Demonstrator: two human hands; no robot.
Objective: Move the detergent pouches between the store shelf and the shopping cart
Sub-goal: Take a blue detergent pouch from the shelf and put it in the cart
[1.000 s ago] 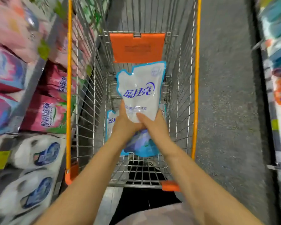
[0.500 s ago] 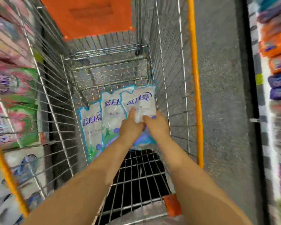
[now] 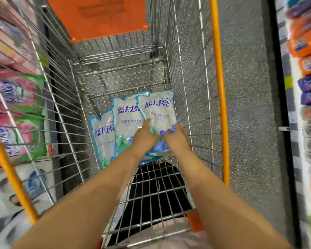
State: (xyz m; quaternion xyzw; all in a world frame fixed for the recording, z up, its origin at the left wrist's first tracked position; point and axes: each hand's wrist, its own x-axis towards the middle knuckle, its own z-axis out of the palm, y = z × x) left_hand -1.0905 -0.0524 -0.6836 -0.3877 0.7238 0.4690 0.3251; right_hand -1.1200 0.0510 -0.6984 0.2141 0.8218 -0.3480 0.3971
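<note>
In the silver wire shopping cart (image 3: 187, 69) with orange rails | left hand (image 3: 144, 140) and right hand (image 3: 177, 140) both grip the lower end of a white-and-blue plastic detergent pouch (image 3: 158, 110) by the 3 o'clock wall | second matching pouch (image 3: 127, 119) overlapped at its 9 o'clock | third pouch (image 3: 102, 137) further toward 9 o'clock.

Both hands are inside the silver wire shopping cart with orange rails (image 3: 218, 87). The left hand (image 3: 144, 139) and right hand (image 3: 176, 139) grip the lower end of the rightmost white-and-blue plastic detergent pouch (image 3: 158, 108); the left thumb lies on its front face. This pouch sits by the cart's right wall and overlaps the middle pouch (image 3: 127, 119), which overlaps the left pouch (image 3: 102, 135). An orange plastic seat flap (image 3: 101, 17) is at the far end. Pink-and-green packs (image 3: 25, 133) line the left shelf.
</note>
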